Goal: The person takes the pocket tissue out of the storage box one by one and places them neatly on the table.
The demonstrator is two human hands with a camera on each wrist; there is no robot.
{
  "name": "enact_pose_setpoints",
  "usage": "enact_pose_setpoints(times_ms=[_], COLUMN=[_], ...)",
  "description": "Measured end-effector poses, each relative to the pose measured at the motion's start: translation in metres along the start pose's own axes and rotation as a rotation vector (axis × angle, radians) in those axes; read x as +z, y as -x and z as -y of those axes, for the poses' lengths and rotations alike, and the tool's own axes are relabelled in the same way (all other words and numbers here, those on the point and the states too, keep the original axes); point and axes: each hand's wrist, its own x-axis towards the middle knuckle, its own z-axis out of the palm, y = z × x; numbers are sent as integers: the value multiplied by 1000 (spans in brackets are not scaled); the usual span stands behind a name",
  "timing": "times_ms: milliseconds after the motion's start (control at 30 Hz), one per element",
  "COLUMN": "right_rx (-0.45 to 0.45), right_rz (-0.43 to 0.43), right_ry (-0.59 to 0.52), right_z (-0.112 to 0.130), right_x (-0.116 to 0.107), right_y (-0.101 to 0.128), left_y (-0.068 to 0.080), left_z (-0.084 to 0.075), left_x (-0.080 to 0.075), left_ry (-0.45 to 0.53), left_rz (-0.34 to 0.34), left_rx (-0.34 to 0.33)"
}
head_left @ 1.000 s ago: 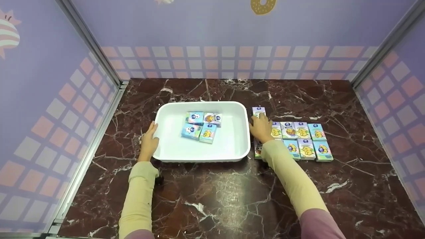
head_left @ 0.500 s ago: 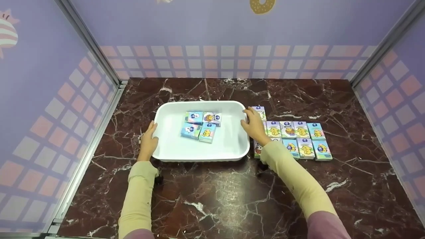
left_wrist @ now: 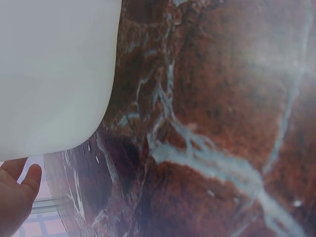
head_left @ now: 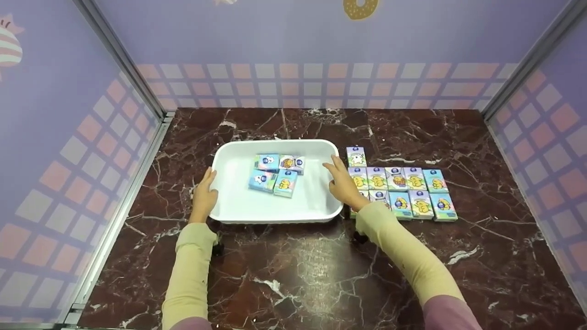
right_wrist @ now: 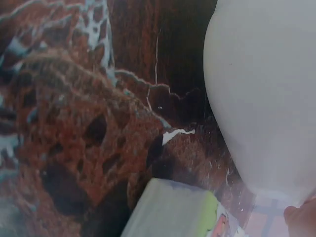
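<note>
L hand [head_left: 205, 195] + R hand [head_left: 345, 187] were spread at sides of tray [head_left: 243, 205].
Tray had inner room; R cuff [head_left: 378, 221] part-hid packs [head_left: 400, 206] R of tray.

A dark red, white-veined marble tabletop [head_left: 257, 120] is seen beneath both hands, with a soft gleam reflected nearer the body than the fingers. Directly on it a white tray [head_left: 257, 208] is set, between the left fingers [head_left: 207, 178] and the right fingers [head_left: 339, 168], its left rim touched by the former. To the right of the right fingers, small printed packs [head_left: 415, 178] are laid flat: a single pack [head_left: 356, 157] near them and, ranged rightward and nearer the body, an upper row of five and a lower row [head_left: 422, 204], apparently also five, its left end being partly hidden.
</note>
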Motion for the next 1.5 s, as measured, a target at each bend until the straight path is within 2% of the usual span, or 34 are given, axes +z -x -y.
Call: enact_pose_setpoints(times_ms=[167, 267, 367, 433, 500, 600, 700, 833, 900, 1000, 1133, 1267, 1500], right_rx=[-8, -24, -37, -37, -29, -18, -12, -7, -14, -28, -29, -30, -38], right_rz=[-36, -65, -93, -105, -108, -98, -85, -77, -80, -87, -70, -66, -92], right_ry=[14, 46, 70, 74, 78, 82, 83, 99, 113, 129, 136, 150, 159], right_z=[0, -2, -3, -3, -3, -3, -3, -3, -3, -2, 0, 1, 1], right_x=[3, 4, 5, 5, 5, 4, 4, 4, 5, 6, 7, 6, 8], right_y=[1, 1, 1, 1, 1, 1, 1, 1, 1, 1, 1, 1, 2], left_y=[1, 1, 2, 1, -1, -6, -12, -22, -27, -34, -39, -41, -37], left_z=[-1, -4, -9, -16, -26, -48, -71, -93, -99, -103, -101, -99, -100], left_x=[0, 0, -3, -5, -7, -5, 4, 22, 30, 39, 47, 52, 60], left_ry=[-38, -132, -280, -404, -508, -582, -536, -365, -249, -83, 59, 103, 61], left_rz=[-1, -7, 8, 39, 92, 199, 305, 437, 496, 562, 586, 606, 629], left_rx=[16, 39, 73, 84, 62, 5, -48, -78, -115, -221, -359, -395, -371])
